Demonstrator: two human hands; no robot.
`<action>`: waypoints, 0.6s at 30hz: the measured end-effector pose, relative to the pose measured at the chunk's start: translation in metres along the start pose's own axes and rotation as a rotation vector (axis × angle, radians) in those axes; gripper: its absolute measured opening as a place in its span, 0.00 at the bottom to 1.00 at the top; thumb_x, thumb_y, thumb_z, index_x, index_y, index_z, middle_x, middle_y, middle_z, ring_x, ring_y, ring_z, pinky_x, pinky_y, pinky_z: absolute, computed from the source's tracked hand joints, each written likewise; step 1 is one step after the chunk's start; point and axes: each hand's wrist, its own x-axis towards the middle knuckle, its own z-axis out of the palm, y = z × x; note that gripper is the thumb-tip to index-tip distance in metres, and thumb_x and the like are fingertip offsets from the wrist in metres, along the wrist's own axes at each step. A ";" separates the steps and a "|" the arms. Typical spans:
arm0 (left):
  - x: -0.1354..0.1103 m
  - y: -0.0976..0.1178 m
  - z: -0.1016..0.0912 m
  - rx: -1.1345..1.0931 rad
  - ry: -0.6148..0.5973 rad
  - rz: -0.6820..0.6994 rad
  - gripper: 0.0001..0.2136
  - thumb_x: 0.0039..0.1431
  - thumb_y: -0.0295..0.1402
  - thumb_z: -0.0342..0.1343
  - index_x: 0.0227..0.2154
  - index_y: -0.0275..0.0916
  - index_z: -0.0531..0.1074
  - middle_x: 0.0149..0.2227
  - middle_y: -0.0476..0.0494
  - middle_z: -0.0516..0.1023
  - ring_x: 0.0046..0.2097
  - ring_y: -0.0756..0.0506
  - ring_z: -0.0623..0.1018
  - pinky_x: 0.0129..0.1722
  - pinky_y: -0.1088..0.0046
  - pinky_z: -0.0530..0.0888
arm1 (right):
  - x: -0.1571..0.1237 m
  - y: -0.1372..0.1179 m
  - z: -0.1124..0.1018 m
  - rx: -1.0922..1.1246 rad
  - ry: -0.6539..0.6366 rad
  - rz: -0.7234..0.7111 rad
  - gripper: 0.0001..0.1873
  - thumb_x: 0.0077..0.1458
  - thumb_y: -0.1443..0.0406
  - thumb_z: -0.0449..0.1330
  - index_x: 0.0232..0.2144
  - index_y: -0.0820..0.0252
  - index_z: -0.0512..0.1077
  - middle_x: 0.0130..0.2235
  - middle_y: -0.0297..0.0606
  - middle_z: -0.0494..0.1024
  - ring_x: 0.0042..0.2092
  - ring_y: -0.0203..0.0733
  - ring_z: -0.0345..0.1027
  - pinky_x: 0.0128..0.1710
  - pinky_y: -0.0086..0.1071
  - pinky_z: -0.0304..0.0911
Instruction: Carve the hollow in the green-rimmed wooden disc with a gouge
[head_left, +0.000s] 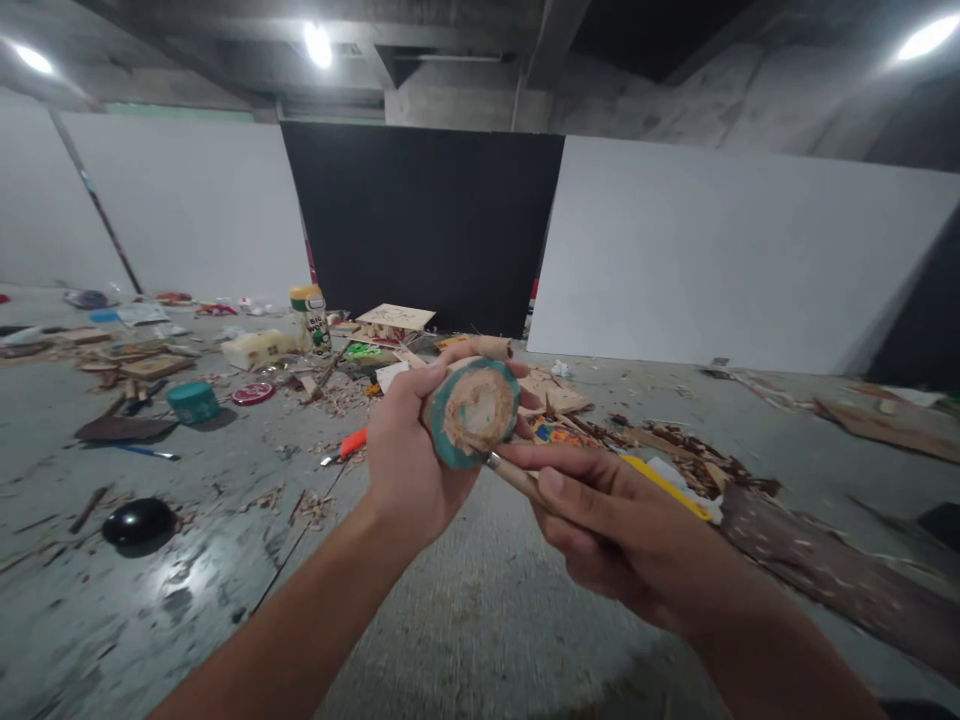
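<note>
My left hand (409,450) is wrapped around a round piece of wood (480,410), held up in the middle of the view. The rim of the piece is teal, and its pale centre looks rough and carved. My right hand (600,510) grips the wooden handle of a carving tool (517,478), thumb lying along it. A metal collar shows at the front of the handle, close to the lower right edge of the wood. I cannot make out the blade. A curled brown piece (493,347) sticks up behind the wood, by my left fingers.
Wood shavings and scraps litter the grey floor. A teal tub (193,402), a black rounded object (138,523), an orange-handled cutter (351,443) and a yellow-lidded bottle (310,318) stand or lie to the left. On the right are a yellow strip (667,487) and bark (825,560).
</note>
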 end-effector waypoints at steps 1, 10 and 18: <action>-0.001 0.001 0.001 -0.006 -0.008 0.004 0.14 0.59 0.34 0.39 0.36 0.35 0.70 0.36 0.36 0.79 0.40 0.38 0.81 0.37 0.60 0.79 | -0.001 0.000 0.000 -0.032 -0.005 -0.014 0.16 0.54 0.55 0.69 0.45 0.48 0.80 0.19 0.23 0.61 0.16 0.21 0.38 0.13 0.15 0.41; -0.001 0.001 -0.005 -0.008 -0.122 0.104 0.17 0.57 0.38 0.41 0.36 0.35 0.74 0.38 0.36 0.78 0.39 0.39 0.79 0.37 0.64 0.77 | -0.006 0.003 0.015 -0.198 0.096 -0.073 0.16 0.61 0.56 0.62 0.49 0.50 0.78 0.20 0.22 0.59 0.16 0.22 0.36 0.13 0.18 0.39; -0.005 -0.004 -0.013 0.156 -0.168 0.345 0.16 0.59 0.39 0.47 0.41 0.39 0.77 0.43 0.38 0.77 0.43 0.40 0.75 0.41 0.63 0.74 | -0.008 0.010 0.021 -0.272 0.169 -0.150 0.15 0.59 0.53 0.63 0.47 0.46 0.79 0.19 0.22 0.53 0.17 0.25 0.38 0.14 0.19 0.38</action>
